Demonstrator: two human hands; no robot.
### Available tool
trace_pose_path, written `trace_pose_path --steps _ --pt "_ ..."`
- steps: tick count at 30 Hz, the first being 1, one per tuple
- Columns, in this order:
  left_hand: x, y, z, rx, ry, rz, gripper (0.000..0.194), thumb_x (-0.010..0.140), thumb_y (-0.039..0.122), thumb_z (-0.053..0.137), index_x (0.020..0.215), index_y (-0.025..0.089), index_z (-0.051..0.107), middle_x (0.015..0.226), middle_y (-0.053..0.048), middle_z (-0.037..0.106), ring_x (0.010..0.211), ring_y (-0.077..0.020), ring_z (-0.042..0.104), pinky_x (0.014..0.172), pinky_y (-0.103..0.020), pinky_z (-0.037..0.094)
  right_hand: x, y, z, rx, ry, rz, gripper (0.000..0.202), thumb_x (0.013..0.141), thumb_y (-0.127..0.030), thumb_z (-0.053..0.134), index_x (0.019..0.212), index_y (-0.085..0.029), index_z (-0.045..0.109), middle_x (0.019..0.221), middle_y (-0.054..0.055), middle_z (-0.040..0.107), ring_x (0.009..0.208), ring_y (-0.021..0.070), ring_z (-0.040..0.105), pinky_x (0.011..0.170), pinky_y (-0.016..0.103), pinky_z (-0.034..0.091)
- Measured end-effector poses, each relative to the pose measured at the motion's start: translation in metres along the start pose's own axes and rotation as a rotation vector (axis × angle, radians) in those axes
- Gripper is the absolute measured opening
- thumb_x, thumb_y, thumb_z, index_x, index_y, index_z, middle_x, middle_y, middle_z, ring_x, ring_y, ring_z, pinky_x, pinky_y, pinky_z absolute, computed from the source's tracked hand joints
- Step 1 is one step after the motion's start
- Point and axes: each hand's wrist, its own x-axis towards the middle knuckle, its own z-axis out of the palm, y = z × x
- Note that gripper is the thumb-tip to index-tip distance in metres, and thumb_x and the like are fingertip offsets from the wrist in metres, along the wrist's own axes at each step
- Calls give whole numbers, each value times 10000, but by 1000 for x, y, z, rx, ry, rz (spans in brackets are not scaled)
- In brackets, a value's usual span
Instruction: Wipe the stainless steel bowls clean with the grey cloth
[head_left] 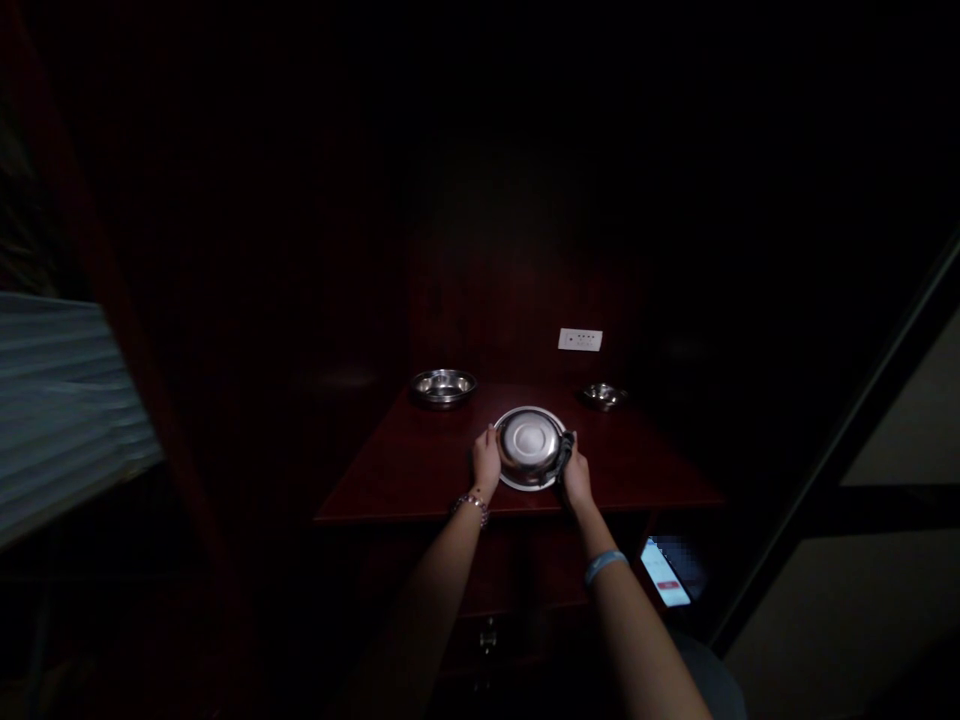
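Note:
A shiny metal bowl (529, 440) is held with its rounded underside towards me, above the front part of a dark red wooden desk (420, 465). My left hand (487, 462) is closed on the left side of its rim, thumb uppermost. At the right side of the bowl, my right hand (577, 475) is closed on a dark, crumpled cloth (564, 452) that lies against the rim. The fingers of both hands are partly hidden behind the bowl.
A wide metal bowl (443, 387) stands at the back left of the desk, and a smaller metal bowl (603, 396) at the back right. A white socket panel (580, 340) is on the back wall. Below the desk at right, a lit phone (666, 575) shows. Surroundings are very dark.

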Motion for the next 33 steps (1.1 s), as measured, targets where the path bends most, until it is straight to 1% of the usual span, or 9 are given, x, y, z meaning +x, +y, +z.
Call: trace_pose_path --steps 4,9,14,17,21,24,30,33 --pt "0 2 0 -14 0 -15 371 924 376 490 665 167 654 674 -56 677 632 -174 565 643 -277 440 3 3 0 27 -23 66 693 789 -806 497 747 -159 741 744 61 741 743 177 660 780 257 485" --pt "1 1 1 -56 -19 -19 373 925 383 486 680 165 664 711 -66 695 678 -185 598 683 -290 464 4 3 0 31 -8 61 698 780 -814 502 735 -156 732 730 67 736 767 187 667 777 258 482" --pt "3 -2 3 -90 -35 -1 379 922 415 497 719 154 682 733 -78 706 679 -188 607 679 -298 475 4 1 0 40 -14 41 706 785 -808 500 790 -146 746 760 68 751 778 185 681 793 256 492" --pt "4 -4 4 -92 -46 11 386 905 446 521 699 156 671 693 -66 683 648 -181 585 659 -296 469 4 1 0 61 10 47 710 785 -802 503 841 -140 755 807 76 765 814 191 696 800 257 501" --pt "4 -5 3 -76 -50 18 376 884 450 537 644 172 620 623 -24 620 601 -154 522 606 -270 423 4 0 0 95 33 66 717 792 -788 513 905 -125 760 894 90 779 881 198 707 822 252 504" --pt "3 -3 3 -81 -61 17 382 880 443 530 604 183 577 589 -1 572 576 -139 481 579 -258 395 3 -2 0 103 28 65 714 791 -782 524 919 -121 760 902 88 780 896 198 708 831 249 503" --pt "0 2 1 -76 -69 11 395 863 450 547 571 184 543 557 11 530 559 -127 442 551 -251 352 0 -4 1 147 44 75 706 793 -775 530 948 -124 754 925 84 783 899 199 713 834 251 508" --pt "-1 3 0 -70 -50 2 404 848 450 557 543 188 520 535 14 509 549 -122 427 537 -248 335 -2 -6 1 147 47 79 695 795 -769 537 938 -126 758 924 84 784 892 200 716 833 253 511"
